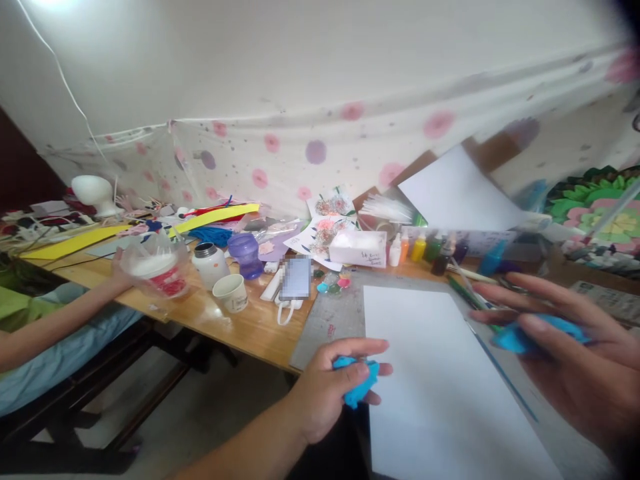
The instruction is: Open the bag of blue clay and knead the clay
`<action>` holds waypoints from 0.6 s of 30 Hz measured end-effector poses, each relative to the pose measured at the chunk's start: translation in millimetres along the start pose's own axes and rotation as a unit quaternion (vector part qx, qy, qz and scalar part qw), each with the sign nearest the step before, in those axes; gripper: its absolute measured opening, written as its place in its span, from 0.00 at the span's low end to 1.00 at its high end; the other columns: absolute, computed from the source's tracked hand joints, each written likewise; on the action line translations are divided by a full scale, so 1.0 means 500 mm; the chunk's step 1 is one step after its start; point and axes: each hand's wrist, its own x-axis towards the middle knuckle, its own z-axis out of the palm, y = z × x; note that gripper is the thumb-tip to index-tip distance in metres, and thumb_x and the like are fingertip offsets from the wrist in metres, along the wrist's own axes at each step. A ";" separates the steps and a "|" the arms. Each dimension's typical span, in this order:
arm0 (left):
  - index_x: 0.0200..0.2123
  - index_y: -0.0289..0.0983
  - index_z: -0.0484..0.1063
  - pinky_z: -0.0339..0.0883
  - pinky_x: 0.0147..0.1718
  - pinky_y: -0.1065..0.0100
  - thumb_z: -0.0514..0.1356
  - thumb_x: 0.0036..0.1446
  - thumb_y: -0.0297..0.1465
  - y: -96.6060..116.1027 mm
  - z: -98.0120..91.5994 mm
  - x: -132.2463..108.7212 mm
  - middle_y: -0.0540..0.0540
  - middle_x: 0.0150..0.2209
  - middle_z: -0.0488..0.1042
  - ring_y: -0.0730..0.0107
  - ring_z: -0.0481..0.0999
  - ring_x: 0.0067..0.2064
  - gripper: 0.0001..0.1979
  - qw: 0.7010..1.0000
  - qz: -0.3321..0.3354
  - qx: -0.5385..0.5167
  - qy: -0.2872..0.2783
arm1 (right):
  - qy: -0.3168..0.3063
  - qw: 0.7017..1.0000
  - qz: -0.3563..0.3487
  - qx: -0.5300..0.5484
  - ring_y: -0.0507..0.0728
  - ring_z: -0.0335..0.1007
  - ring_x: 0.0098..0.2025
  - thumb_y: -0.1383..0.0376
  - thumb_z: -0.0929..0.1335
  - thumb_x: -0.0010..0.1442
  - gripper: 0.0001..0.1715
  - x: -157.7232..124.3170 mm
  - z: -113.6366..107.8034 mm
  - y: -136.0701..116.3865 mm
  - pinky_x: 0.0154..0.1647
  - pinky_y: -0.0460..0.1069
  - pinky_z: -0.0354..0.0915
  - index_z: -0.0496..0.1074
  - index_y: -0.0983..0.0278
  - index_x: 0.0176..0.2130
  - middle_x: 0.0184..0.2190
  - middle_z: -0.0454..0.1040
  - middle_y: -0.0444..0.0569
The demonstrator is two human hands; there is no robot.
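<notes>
In the head view, my left hand (333,383) pinches a crumpled blue piece (363,381) between thumb and fingers, over the near left edge of a large white sheet of paper (420,373). At the far right, my right hand (570,347) holds a second crumpled blue piece (545,332) under its thumb, with the other fingers stretched out. Whether the blue stuff is clay or crumpled paper I cannot make out. The sheet lies flat on a grey board (320,327), with a thin paintbrush (500,367) along its right side.
Paint bottles (419,245) and a white box (357,248) stand behind the sheet. Left of it are a phone (296,280), paper cup (230,293), white bottle (209,267) and purple cup (246,255). Another person's arm (65,313) reaches a bagged tub (157,270).
</notes>
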 end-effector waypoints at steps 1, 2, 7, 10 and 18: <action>0.39 0.35 0.78 0.72 0.29 0.68 0.69 0.49 0.33 0.001 0.000 0.000 0.37 0.45 0.78 0.58 0.80 0.41 0.13 1.000 0.003 -0.003 0.010 | 0.004 0.999 0.040 0.022 0.59 0.79 0.37 0.59 0.77 0.45 0.30 -0.005 0.008 -0.004 0.28 0.45 0.73 0.74 0.54 0.49 0.46 0.77 0.54; 0.34 0.34 0.78 0.71 0.26 0.70 0.69 0.48 0.33 0.002 0.000 0.002 0.39 0.39 0.79 0.63 0.80 0.34 0.11 1.000 0.004 -0.009 0.024 | 0.016 0.997 0.066 0.033 0.58 0.78 0.34 0.60 0.78 0.42 0.31 -0.010 0.013 -0.006 0.27 0.44 0.73 0.75 0.55 0.48 0.43 0.78 0.53; 0.34 0.33 0.77 0.57 0.15 0.76 0.72 0.40 0.42 0.003 -0.017 0.009 0.49 0.23 0.73 0.78 0.67 0.18 0.21 1.000 0.009 -0.011 0.020 | -0.002 0.992 0.102 0.072 0.49 0.64 0.17 0.59 0.79 0.38 0.20 -0.011 0.008 -0.007 0.17 0.43 0.64 0.79 0.60 0.34 0.20 0.70 0.44; 0.25 0.29 0.76 0.50 0.14 0.75 0.66 0.42 0.54 0.003 -0.021 0.013 0.50 0.18 0.66 0.80 0.62 0.16 0.28 1.000 0.019 -0.014 -0.003 | -0.044 0.994 0.077 0.066 0.51 0.62 0.17 0.50 0.75 0.42 0.19 -0.009 0.000 -0.010 0.14 0.46 0.61 0.80 0.61 0.29 0.18 0.67 0.47; 0.14 0.34 0.61 0.41 0.15 0.76 0.63 0.53 0.45 0.014 0.000 0.041 0.56 0.12 0.54 0.83 0.51 0.13 0.25 0.993 0.004 -0.056 0.108 | -0.124 0.991 -0.011 -0.058 0.49 0.56 0.11 0.52 0.67 0.59 0.22 -0.015 -0.021 -0.008 0.08 0.42 0.55 0.75 0.61 0.21 0.10 0.58 0.44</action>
